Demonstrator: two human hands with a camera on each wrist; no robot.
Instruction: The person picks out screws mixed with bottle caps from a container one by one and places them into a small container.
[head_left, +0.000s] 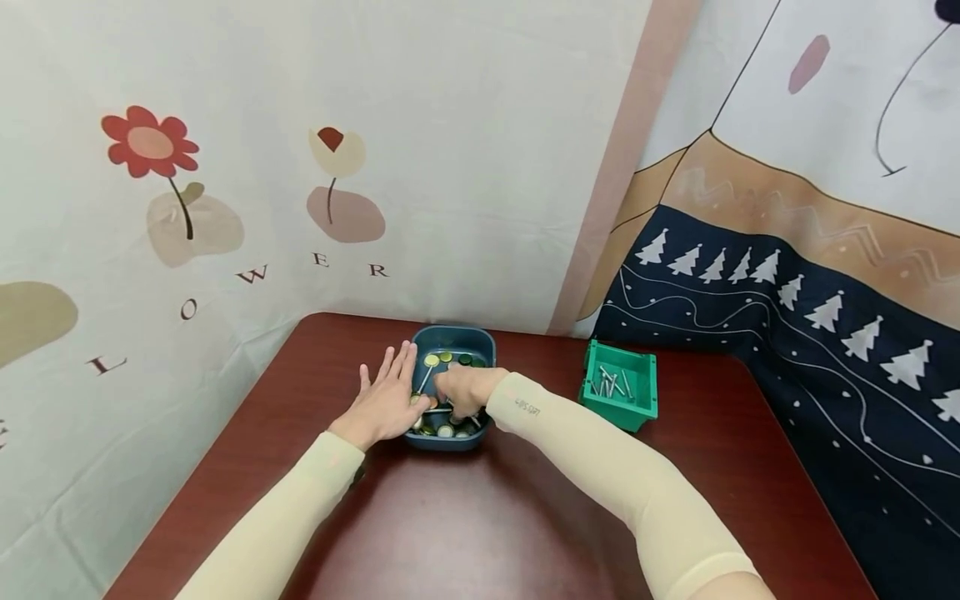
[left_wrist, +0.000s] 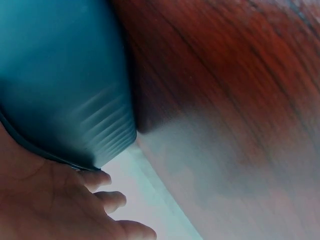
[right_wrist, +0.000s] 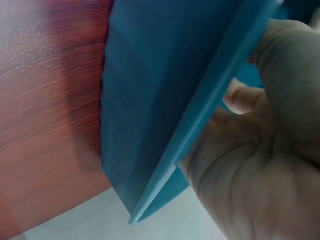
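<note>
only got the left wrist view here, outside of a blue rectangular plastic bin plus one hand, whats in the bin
Observer: The head view shows small round discs, some yellow, some green, inside the blue rectangular plastic bin.
Operator: anything reaching in
Observer: Yes, the right hand is reaching in over the rim; whether it grips anything is hidden.
Operator: anything else nearby
Observer: A green rectangular plastic box holding slim silver metal pieces, right of the bin.

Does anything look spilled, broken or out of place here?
Nothing clearly stands out: the blue bin and the green bin holding screws both stand upright on the table, with no visible spill or damage.
</note>
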